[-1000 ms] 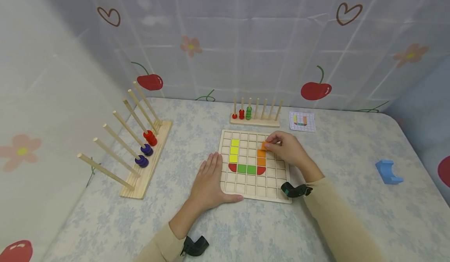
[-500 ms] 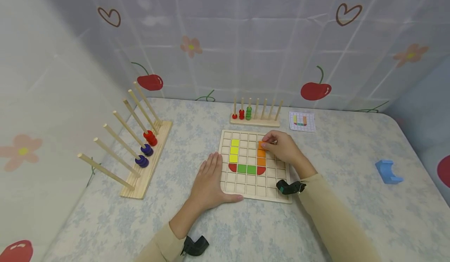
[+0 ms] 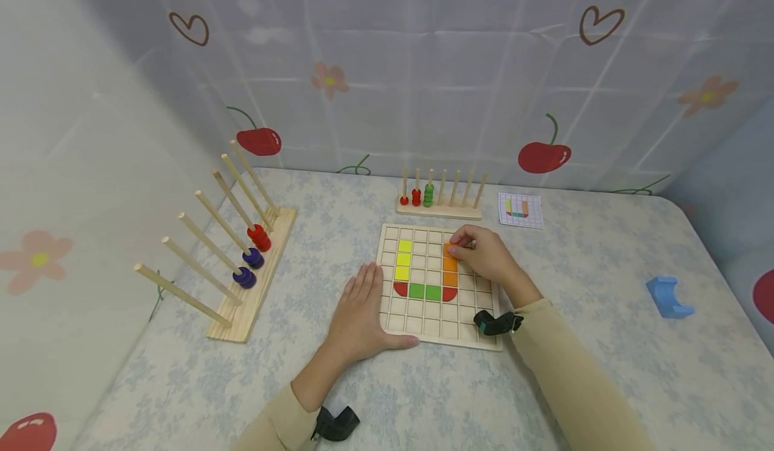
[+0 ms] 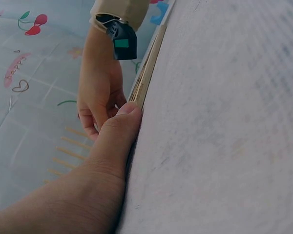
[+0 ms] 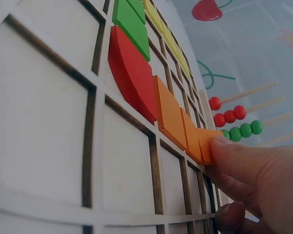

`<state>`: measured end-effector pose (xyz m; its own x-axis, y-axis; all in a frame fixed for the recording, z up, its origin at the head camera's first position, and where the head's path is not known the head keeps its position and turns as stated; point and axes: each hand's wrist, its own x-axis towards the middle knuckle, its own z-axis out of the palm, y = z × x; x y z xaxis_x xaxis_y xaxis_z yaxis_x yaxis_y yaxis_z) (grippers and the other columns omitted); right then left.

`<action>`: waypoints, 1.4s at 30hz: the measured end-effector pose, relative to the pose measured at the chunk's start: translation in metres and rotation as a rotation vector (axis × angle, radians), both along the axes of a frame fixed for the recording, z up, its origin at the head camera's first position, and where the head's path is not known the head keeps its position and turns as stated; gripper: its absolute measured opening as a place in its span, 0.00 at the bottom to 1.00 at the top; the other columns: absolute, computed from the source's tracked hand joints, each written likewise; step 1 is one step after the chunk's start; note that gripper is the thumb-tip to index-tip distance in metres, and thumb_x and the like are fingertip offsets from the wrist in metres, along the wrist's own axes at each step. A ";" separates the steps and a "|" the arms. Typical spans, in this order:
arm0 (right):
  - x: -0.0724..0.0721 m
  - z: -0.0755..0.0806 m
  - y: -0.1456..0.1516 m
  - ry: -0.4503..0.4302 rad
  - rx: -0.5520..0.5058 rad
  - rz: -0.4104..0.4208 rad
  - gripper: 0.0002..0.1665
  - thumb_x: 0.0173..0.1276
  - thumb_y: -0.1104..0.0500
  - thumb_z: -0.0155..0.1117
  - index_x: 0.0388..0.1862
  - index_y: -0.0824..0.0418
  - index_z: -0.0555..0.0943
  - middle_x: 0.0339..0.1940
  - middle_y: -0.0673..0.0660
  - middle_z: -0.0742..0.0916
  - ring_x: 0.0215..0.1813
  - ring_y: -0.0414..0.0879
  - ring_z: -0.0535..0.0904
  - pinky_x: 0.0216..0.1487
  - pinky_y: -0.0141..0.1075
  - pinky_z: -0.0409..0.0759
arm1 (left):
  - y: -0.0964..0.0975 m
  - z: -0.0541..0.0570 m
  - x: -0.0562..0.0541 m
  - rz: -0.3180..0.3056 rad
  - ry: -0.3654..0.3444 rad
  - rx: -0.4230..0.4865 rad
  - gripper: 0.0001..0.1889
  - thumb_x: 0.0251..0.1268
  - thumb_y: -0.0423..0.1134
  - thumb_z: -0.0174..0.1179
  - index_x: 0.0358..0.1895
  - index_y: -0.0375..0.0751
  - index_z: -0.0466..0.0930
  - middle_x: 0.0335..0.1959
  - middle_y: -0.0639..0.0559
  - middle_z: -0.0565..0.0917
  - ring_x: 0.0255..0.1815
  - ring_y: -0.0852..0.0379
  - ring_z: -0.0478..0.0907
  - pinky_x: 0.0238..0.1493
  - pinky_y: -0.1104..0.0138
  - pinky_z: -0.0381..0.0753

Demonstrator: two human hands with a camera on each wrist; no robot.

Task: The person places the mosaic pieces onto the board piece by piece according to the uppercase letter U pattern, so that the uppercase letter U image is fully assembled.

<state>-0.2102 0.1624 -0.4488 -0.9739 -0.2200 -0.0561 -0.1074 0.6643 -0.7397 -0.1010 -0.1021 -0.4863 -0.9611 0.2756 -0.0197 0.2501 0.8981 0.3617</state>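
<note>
A wooden grid board [image 3: 423, 324] lies on the table. My left hand [image 3: 358, 320] rests at its near left corner, fingers straight along the left edge and thumb on the near edge. My right hand [image 3: 488, 257] pinches an orange square tile [image 5: 208, 142] between thumb and fingers, at the far end of an orange column. That tile sits slightly tilted against the orange tile [image 5: 190, 136] beside it. Yellow tiles [image 3: 402, 259] form a column on the left. Two green tiles [image 3: 417, 291] lie between two red rounded pieces, a left one [image 3: 400, 290] and a right one [image 3: 449, 294].
Behind the board stands a small peg rack [image 3: 438, 211] with red and green beads. A patterned card [image 3: 520, 210] lies to its right. A larger peg rack [image 3: 266, 273] with red and blue rings stands left. A blue curved block [image 3: 665, 298] is far right.
My right hand has moved slightly left, bringing the orange tile from beside the column to its far end. My left hand has stayed in place.
</note>
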 end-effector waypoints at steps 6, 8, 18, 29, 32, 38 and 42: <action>0.001 0.000 -0.001 0.011 -0.001 -0.005 0.07 0.70 0.55 0.66 0.41 0.56 0.81 0.38 0.55 0.84 0.41 0.50 0.75 0.44 0.39 0.71 | 0.000 0.001 0.000 -0.001 0.004 0.001 0.76 0.34 0.85 0.60 0.80 0.37 0.39 0.83 0.45 0.42 0.84 0.51 0.36 0.82 0.53 0.42; 0.001 0.000 -0.001 0.013 -0.003 -0.005 0.06 0.70 0.55 0.66 0.41 0.56 0.82 0.37 0.55 0.83 0.40 0.50 0.74 0.43 0.38 0.71 | 0.000 0.001 0.001 0.000 0.001 -0.002 0.76 0.34 0.85 0.60 0.80 0.37 0.38 0.83 0.45 0.42 0.84 0.51 0.36 0.82 0.53 0.42; 0.002 -0.001 0.001 0.019 0.007 0.000 0.08 0.69 0.57 0.67 0.43 0.58 0.86 0.40 0.56 0.85 0.43 0.51 0.77 0.48 0.42 0.75 | 0.000 0.002 0.002 -0.002 0.003 -0.002 0.76 0.34 0.85 0.59 0.80 0.37 0.38 0.83 0.45 0.41 0.84 0.51 0.36 0.82 0.53 0.42; 0.009 -0.001 0.001 0.017 0.048 0.014 0.10 0.71 0.56 0.65 0.47 0.55 0.87 0.51 0.57 0.85 0.52 0.53 0.78 0.60 0.49 0.76 | 0.000 0.001 0.000 -0.001 0.003 -0.006 0.76 0.34 0.85 0.59 0.80 0.37 0.38 0.83 0.45 0.41 0.84 0.51 0.35 0.82 0.53 0.42; 0.014 0.000 0.002 0.014 0.044 0.009 0.12 0.72 0.54 0.64 0.50 0.54 0.85 0.47 0.56 0.85 0.45 0.52 0.76 0.49 0.44 0.77 | 0.000 0.001 0.000 -0.001 0.001 -0.007 0.76 0.34 0.85 0.59 0.80 0.37 0.38 0.83 0.45 0.41 0.84 0.51 0.35 0.82 0.53 0.42; 0.030 0.005 0.006 0.053 0.019 0.009 0.14 0.74 0.52 0.60 0.53 0.56 0.84 0.45 0.55 0.86 0.37 0.48 0.74 0.38 0.38 0.74 | 0.000 0.002 0.001 0.000 0.003 -0.003 0.76 0.34 0.84 0.60 0.80 0.37 0.39 0.83 0.45 0.42 0.84 0.50 0.36 0.82 0.52 0.43; 0.043 0.007 0.011 0.106 0.017 0.015 0.16 0.75 0.53 0.60 0.55 0.58 0.83 0.47 0.56 0.84 0.36 0.48 0.73 0.38 0.38 0.74 | 0.001 0.002 0.001 -0.002 0.000 0.000 0.76 0.34 0.84 0.60 0.80 0.37 0.38 0.83 0.45 0.41 0.84 0.50 0.36 0.82 0.52 0.43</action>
<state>-0.1671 0.1732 -0.4420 -0.9712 -0.2343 0.0430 -0.1942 0.6744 -0.7124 -0.0999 -0.1008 -0.4838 -0.9606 0.2771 -0.0203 0.2514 0.8978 0.3615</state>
